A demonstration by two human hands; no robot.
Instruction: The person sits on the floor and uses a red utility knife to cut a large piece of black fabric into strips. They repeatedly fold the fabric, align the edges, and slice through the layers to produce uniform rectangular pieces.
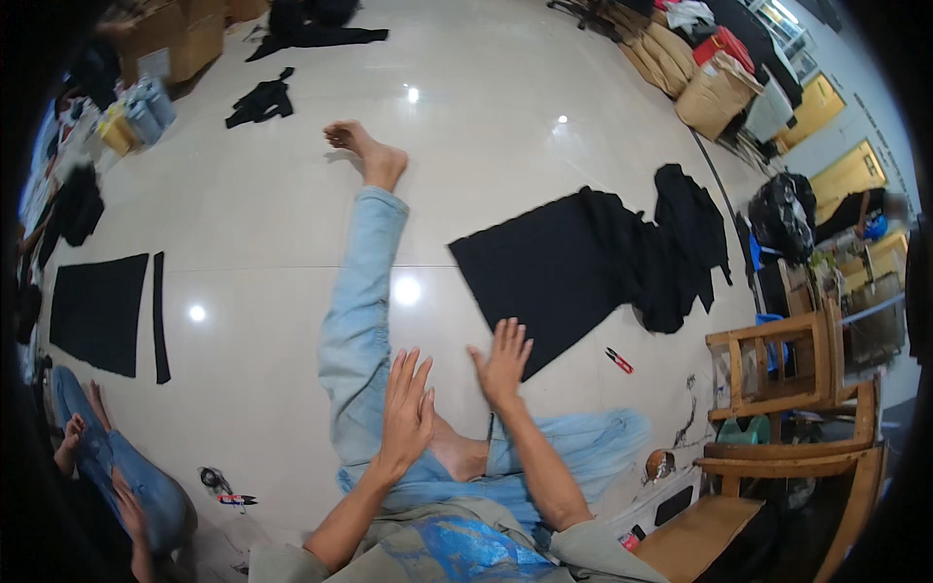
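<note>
A large piece of black cloth (544,257) lies on the floor in front of me, flat at its near left end and bunched up at the far right. Over its near edge is my right hand (501,369), fingers spread, holding nothing; whether it touches the cloth I cannot tell. My left hand (407,408) hovers above my bent leg, fingers stretched out and nothing in them. To the right of the cloth rests a small pair of red and black thread snips (619,360). My left leg, in light blue jeans, stretches forward across the floor.
At left lie a black cloth panel (97,313) and a narrow black strip (161,321), near another seated person (121,466). Red snips (236,499) lie close by. Wooden stools (773,364) stand at right; brown sacks (717,92) and a cardboard box (175,44) are farther back.
</note>
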